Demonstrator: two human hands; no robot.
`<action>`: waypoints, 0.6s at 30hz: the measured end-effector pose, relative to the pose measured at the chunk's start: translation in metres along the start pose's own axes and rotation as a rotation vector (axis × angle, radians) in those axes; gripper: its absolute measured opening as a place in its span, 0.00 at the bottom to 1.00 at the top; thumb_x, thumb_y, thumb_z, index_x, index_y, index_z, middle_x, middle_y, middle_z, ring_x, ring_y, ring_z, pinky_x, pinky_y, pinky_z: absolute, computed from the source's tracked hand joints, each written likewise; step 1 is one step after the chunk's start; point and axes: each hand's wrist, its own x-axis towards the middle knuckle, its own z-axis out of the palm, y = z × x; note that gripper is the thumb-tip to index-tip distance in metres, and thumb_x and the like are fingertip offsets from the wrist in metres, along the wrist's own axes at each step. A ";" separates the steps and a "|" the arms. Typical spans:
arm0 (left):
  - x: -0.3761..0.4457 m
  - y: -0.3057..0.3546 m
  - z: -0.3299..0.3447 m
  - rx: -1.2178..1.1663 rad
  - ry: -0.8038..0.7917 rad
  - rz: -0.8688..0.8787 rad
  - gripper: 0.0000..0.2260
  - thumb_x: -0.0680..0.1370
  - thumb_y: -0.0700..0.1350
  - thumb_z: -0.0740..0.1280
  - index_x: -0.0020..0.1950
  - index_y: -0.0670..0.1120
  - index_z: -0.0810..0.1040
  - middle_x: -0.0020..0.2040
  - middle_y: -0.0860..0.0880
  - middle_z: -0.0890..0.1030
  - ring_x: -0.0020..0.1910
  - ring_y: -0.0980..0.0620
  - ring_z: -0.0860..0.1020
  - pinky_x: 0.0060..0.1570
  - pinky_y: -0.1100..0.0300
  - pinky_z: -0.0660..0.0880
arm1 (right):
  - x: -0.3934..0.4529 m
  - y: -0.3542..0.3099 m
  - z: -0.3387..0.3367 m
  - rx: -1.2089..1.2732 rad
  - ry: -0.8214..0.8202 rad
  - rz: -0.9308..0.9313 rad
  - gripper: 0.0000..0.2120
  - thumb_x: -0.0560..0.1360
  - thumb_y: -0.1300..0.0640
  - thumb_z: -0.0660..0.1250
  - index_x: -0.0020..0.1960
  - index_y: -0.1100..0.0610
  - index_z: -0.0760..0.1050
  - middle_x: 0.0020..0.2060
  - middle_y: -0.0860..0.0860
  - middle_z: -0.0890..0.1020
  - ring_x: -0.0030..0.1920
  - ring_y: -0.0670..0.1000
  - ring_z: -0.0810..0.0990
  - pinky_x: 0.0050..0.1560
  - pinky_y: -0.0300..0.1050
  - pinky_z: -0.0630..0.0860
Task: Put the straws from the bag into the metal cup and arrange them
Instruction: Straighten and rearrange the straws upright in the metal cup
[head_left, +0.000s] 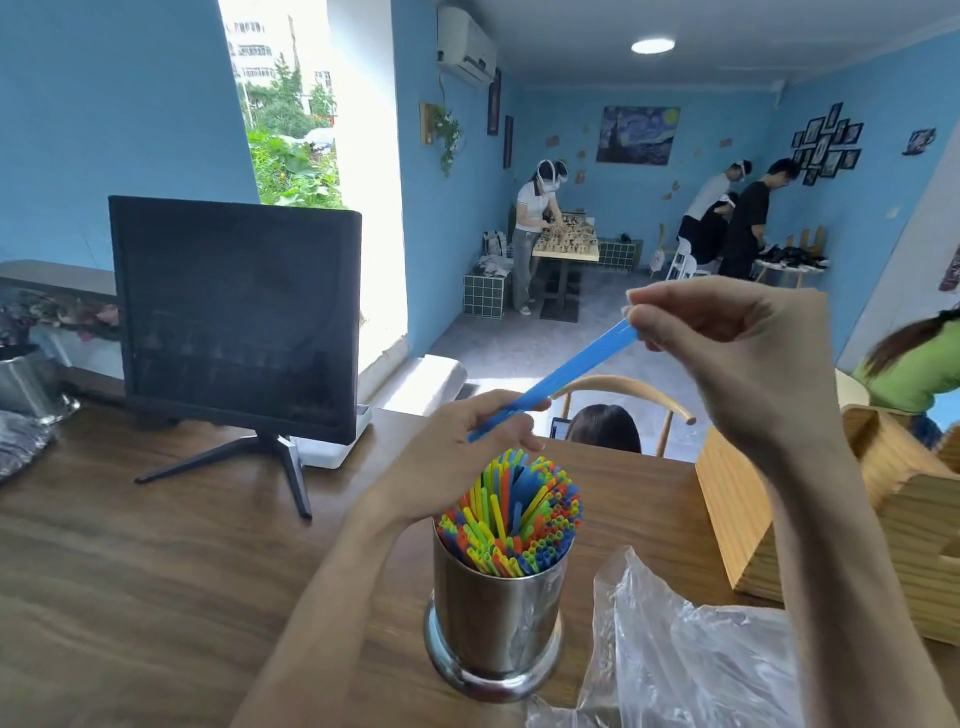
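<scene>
In the middle of the frame both hands hold one blue straw (561, 375) slantwise above the metal cup (496, 618): the left hand (470, 444) pinches its lower end just over the cup's mouth, and the right hand (727, 343), higher and toward the right of the frame, pinches its upper end between thumb and fingertips. The straw looks thin, straight and plain bright blue, a plastic tube that I judge to be nearly weightless, smooth enough to slip, and easy to kink or crush if squeezed hard; a light pinch near one end, as now, seems right, with the other hand steering the free end down into a gap. The cup is polished steel with a wider foot, standing upright on the wooden counter (156, 571) at lower centre, and it is already packed with a bundle of straws (514, 514) in green, yellow, orange and blue, their open ends fanned and leaning at uneven angles. With the cup this full, finding room will probably take a gentle push, and the bundle likely needs evening out afterwards. The clear plastic bag (691, 654) lies crumpled at lower right, just beside the cup; whether any straws are left inside it I cannot tell.
</scene>
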 end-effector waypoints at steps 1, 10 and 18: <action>-0.001 0.000 -0.002 -0.034 0.005 0.000 0.09 0.83 0.46 0.65 0.60 0.55 0.81 0.45 0.53 0.86 0.49 0.63 0.81 0.53 0.74 0.71 | -0.003 0.002 0.001 0.021 0.029 -0.001 0.10 0.73 0.60 0.77 0.47 0.46 0.84 0.40 0.41 0.87 0.39 0.43 0.86 0.46 0.35 0.81; -0.012 -0.002 -0.040 -0.609 0.345 -0.110 0.08 0.68 0.44 0.72 0.45 0.44 0.87 0.37 0.46 0.85 0.29 0.58 0.77 0.24 0.69 0.71 | -0.039 0.042 0.012 0.353 0.091 0.334 0.08 0.65 0.58 0.76 0.43 0.50 0.88 0.40 0.50 0.89 0.37 0.48 0.86 0.46 0.40 0.83; -0.004 0.014 -0.029 -0.683 0.568 0.154 0.09 0.74 0.48 0.69 0.51 0.48 0.85 0.47 0.53 0.86 0.48 0.54 0.84 0.45 0.62 0.80 | -0.073 0.050 0.054 0.193 -0.156 0.367 0.14 0.72 0.67 0.77 0.48 0.48 0.86 0.40 0.47 0.88 0.39 0.48 0.87 0.42 0.35 0.80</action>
